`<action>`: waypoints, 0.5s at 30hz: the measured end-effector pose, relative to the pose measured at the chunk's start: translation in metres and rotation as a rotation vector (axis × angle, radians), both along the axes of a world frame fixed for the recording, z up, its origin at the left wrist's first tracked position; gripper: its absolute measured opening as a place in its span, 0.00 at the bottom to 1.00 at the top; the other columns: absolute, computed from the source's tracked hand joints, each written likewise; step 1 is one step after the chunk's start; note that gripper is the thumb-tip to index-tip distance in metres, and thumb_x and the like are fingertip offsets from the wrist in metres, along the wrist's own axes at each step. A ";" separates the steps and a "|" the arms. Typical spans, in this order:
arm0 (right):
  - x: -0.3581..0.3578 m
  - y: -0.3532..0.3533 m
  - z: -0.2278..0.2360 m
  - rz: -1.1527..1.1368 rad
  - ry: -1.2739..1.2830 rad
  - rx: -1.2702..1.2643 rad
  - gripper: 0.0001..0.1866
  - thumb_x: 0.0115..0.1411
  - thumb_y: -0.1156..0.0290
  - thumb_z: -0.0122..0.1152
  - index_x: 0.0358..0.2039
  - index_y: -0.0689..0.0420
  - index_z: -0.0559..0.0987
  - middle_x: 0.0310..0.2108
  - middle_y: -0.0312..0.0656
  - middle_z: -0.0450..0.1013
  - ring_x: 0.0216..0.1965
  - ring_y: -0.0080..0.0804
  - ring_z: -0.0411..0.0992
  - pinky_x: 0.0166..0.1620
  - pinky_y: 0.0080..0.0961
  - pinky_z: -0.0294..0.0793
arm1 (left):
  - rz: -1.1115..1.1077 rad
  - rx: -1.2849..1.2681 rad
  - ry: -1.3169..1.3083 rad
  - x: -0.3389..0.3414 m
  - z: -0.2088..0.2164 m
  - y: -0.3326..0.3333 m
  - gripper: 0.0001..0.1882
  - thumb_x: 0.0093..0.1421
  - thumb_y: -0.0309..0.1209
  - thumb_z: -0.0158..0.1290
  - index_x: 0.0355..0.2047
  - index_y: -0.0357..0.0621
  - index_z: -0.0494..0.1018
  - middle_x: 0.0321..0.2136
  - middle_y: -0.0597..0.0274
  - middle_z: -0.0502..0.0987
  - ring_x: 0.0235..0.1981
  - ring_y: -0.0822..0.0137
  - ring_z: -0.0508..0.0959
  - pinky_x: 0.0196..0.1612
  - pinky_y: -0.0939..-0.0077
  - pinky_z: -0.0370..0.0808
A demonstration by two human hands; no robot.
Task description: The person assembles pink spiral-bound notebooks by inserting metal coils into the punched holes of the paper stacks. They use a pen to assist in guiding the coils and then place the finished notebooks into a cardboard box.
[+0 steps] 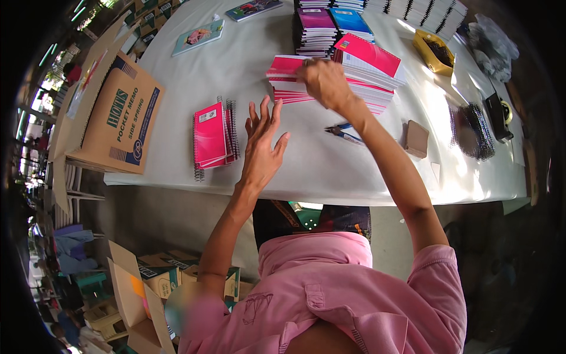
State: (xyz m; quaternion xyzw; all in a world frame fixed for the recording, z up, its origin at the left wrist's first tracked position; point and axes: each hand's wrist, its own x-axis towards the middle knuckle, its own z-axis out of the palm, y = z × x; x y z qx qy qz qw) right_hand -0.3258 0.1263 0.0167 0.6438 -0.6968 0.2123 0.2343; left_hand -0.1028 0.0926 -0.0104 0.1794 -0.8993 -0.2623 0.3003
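White-covered table (295, 168), cluttered but sorted; floor and stacked cartons sit in shade beyond it. Pink pile (368, 56) is at the far middle of the table, just in front of the purple notebooks (316, 19) and blue notebooks (352, 22). Hands are apart: right hand (327, 85) is on the pile's left part, fingers curled over the edge (can't tell if they're pinching a sheet or just resting). Left hand (262, 138) is spread and holds nothing, fingertips close to the pile's near left corner, likely ready to steady or take. Coil-bound pink notebooks (210, 130) lie just left of it, probably set aside to keep them off the pile. Pliers (337, 130) and black coils (484, 137) sit on the right-hand side, presumably for easy reach; same guess for the yellow tray (422, 46). Pile's look: glossy pink covers alternating with thick white page blocks, layers fanned and skewed rather than squared, top cover tilted. No coils visible on its exposed edges.
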 end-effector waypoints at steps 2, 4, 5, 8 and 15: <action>0.001 -0.005 0.031 -0.022 -0.117 0.043 0.04 0.54 0.73 0.58 0.28 0.60 0.79 0.27 0.48 0.77 0.28 0.49 0.76 0.30 0.41 0.73 | 0.019 0.021 0.044 -0.005 0.003 0.004 0.39 0.59 0.27 0.58 0.68 0.45 0.52 0.69 0.46 0.50 0.70 0.39 0.45 0.68 0.49 0.49; 0.013 -0.006 0.042 -0.030 -0.119 -0.216 0.06 0.54 0.73 0.58 0.25 0.62 0.77 0.22 0.51 0.75 0.22 0.53 0.73 0.26 0.42 0.71 | 0.028 0.048 0.138 -0.020 0.009 0.015 0.42 0.59 0.29 0.58 0.69 0.44 0.49 0.69 0.43 0.47 0.70 0.37 0.43 0.67 0.42 0.47; 0.029 0.002 0.054 -0.059 -0.216 -0.227 0.06 0.54 0.73 0.58 0.25 0.63 0.77 0.22 0.51 0.75 0.22 0.53 0.72 0.26 0.41 0.70 | 0.066 0.033 0.169 -0.028 0.013 0.021 0.42 0.58 0.28 0.58 0.69 0.42 0.49 0.69 0.42 0.48 0.69 0.37 0.44 0.67 0.43 0.49; 0.064 0.038 0.067 -0.039 -0.608 -0.153 0.10 0.59 0.70 0.57 0.29 0.65 0.78 0.20 0.50 0.74 0.22 0.41 0.74 0.27 0.37 0.71 | 0.142 -0.029 0.230 -0.043 0.025 0.038 0.42 0.58 0.27 0.58 0.68 0.38 0.48 0.67 0.40 0.52 0.67 0.36 0.52 0.64 0.49 0.58; 0.045 0.132 0.011 0.158 -1.049 -0.141 0.30 0.53 0.62 0.72 0.51 0.64 0.72 0.52 0.43 0.70 0.51 0.31 0.69 0.57 0.33 0.67 | -0.326 0.560 -0.044 -0.002 0.008 0.020 0.32 0.63 0.26 0.53 0.67 0.44 0.57 0.56 0.48 0.72 0.60 0.64 0.69 0.54 0.75 0.72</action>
